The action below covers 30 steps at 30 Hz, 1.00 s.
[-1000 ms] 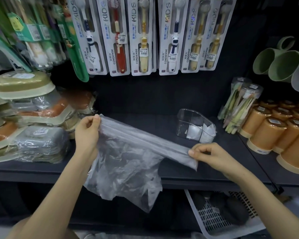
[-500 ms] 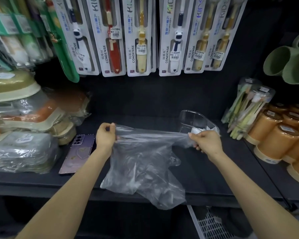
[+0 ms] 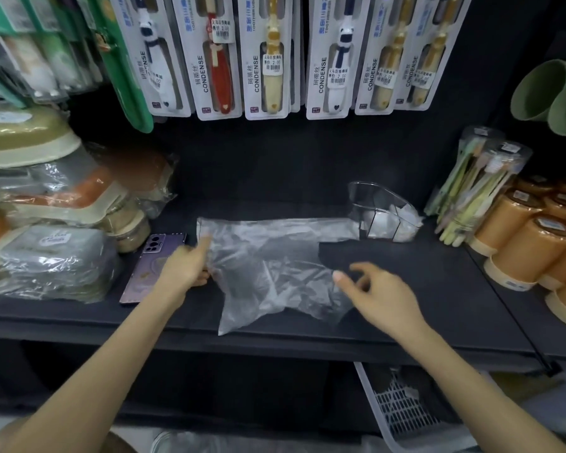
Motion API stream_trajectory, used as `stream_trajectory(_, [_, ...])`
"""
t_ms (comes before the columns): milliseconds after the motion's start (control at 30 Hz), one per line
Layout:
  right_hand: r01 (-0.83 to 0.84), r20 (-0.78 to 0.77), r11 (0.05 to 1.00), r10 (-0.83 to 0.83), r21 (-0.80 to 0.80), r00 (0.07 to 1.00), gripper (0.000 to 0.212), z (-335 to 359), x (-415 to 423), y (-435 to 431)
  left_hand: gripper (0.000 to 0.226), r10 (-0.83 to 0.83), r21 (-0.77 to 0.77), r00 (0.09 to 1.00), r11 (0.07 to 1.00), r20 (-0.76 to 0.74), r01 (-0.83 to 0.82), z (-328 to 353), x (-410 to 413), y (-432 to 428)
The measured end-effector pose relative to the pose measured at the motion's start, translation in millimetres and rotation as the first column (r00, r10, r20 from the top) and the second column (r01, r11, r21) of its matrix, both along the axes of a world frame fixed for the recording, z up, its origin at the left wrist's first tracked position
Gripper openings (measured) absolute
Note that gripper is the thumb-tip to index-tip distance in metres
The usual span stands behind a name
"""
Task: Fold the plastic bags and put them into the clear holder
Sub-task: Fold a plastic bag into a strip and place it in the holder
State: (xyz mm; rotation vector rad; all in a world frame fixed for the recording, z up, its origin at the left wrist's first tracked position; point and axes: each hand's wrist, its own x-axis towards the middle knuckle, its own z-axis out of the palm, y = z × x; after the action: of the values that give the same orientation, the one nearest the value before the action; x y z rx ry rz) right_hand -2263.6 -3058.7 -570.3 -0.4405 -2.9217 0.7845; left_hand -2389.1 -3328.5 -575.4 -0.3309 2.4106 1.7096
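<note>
From my remote seat I see the plastic bag [image 3: 275,269] lying spread and creased on the dark shelf [image 3: 422,289], between the two hands. The left hand [image 3: 188,266] touches the bag's left edge, one digit stretched out onto the film and the others curled beneath. The frame is blurred there, so I cannot tell whether it pinches or only presses. The right hand [image 3: 383,295] hovers over the bag's near right part with its fingers [image 3: 339,275] loosely spread, holding nothing.

Beyond the right hand and a little to its right stands the clear holder [image 3: 383,207], with folded white film already inside; the bag's far strip reaches to its base. A purple phone [image 3: 147,269] lies just to the left of the left hand, partly under the wrist. Orange cups [image 3: 530,243] stand well to the right of the right hand, and packaged toothbrushes [image 3: 265,57] hang above both hands.
</note>
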Motion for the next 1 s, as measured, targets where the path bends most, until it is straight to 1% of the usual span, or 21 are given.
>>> stream_trajectory(33, [-0.024, 0.083, 1.0, 0.026, -0.017, 0.996, 0.054, -5.3, 2.0, -4.7, 0.068, -0.022, -0.033, 1.0, 0.999, 0.014, 0.023, -2.3, 8.0, 0.0])
stream_trajectory(67, [-0.039, 0.112, 0.999, 0.042, -0.03, 0.993, 0.047, -10.9, 2.9, -8.8, 0.07, -0.034, -0.007, 0.997, 0.999, 0.064, 0.035, -4.8, 15.0, 0.6])
stream_trajectory(133, [-0.025, 0.103, 0.999, 0.03, -0.049, 0.994, 0.026, -20.0, 4.5, -15.5, 0.064, -0.049, 0.09, 0.985, 0.995, 0.164, 0.034, -3.0, 28.7, 2.7])
stream_trajectory(167, [-0.008, 0.091, 0.998, 0.013, -0.057, 0.996, 0.022, -21.8, 5.5, -17.5, 0.06, -0.061, 0.123, 0.982, 0.992, 0.178, 0.04, -0.6, 32.7, 2.9])
stream_trajectory(200, [0.011, 0.061, 0.998, -0.007, -0.068, 0.998, 0.023, -22.9, 6.4, -18.1, 0.056, -0.085, 0.153, 0.981, 0.986, 0.176, 0.058, 0.9, 34.8, 4.1])
stream_trajectory(233, [0.031, 0.023, 0.996, -0.029, -0.085, 0.999, 0.025, -22.7, 8.1, -17.6, 0.058, -0.115, 0.189, 0.98, 0.978, 0.165, 0.083, 2.6, 36.5, 5.2])
stream_trajectory(300, [0.074, -0.065, 0.988, -0.083, -0.136, 0.994, 0.029, -20.6, 12.1, -15.2, 0.068, -0.134, 0.264, 0.982, 0.96, 0.137, 0.094, 4.0, 39.3, 10.1])
stream_trajectory(367, [0.114, -0.132, 0.979, -0.137, -0.167, 0.982, 0.032, -19.9, 15.0, -11.5, 0.077, -0.137, 0.28, 0.984, 0.955, 0.113, 0.101, 5.7, 47.6, 17.9])
stream_trajectory(433, [0.158, -0.183, 0.967, -0.195, -0.198, 0.964, 0.032, -21.6, 16.0, -7.9, 0.079, -0.126, 0.327, 0.983, 0.942, 0.135, 0.076, 6.6, 59.4, 24.8])
stream_trajectory(533, [0.193, -0.23, 0.953, -0.247, -0.235, 0.941, 0.031, -24.8, 16.0, -6.0, 0.068, -0.104, 0.408, 0.966, 0.913, 0.237, -0.002, 5.2, 74.9, 26.3])
stream_trajectory(567, [0.193, -0.228, 0.947, -0.253, -0.256, 0.94, 0.031, -26.7, 15.9, -6.0, 0.062, -0.111, 0.425, 0.956, 0.905, 0.271, -0.015, 4.6, 79.2, 25.2])
stream_trajectory(633, [0.191, -0.215, 0.926, -0.269, -0.324, 0.939, 0.029, -29.5, 15.2, -6.4, 0.055, -0.141, 0.455, 0.945, 0.89, 0.294, -0.008, 2.3, 87.2, 25.8])
stream_trajectory(700, [0.167, -0.217, 0.888, -0.281, -0.428, 0.935, 0.026, -31.6, 14.7, -6.7, 0.05, -0.135, 0.451, 0.949, 0.892, 0.285, -0.009, -0.7, 93.1, 28.7])
stream_trajectory(767, [0.123, -0.221, 0.828, -0.285, -0.548, 0.933, 0.02, -30.3, 16.2, -6.3, 0.045, -0.085, 0.437, 0.964, 0.899, 0.253, -0.035, -4.5, 93.3, 29.9])
stream_trajectory(833, [0.079, -0.22, 0.771, -0.277, -0.632, 0.936, 0.016, -26.8, 20.3, -2.8, 0.04, -0.028, 0.428, 0.978, 0.901, 0.205, -0.064, -6.9, 89.2, 28.3])
stream_trajectory(1000, [0.023, -0.204, 0.722, -0.225, -0.691, 0.953, 0.015, -18.2, 32.5, 19.3, 0.03, 0.098, 0.407, 0.985, 0.901, 0.146, -0.15, -12.1, 75.0, 22.4])
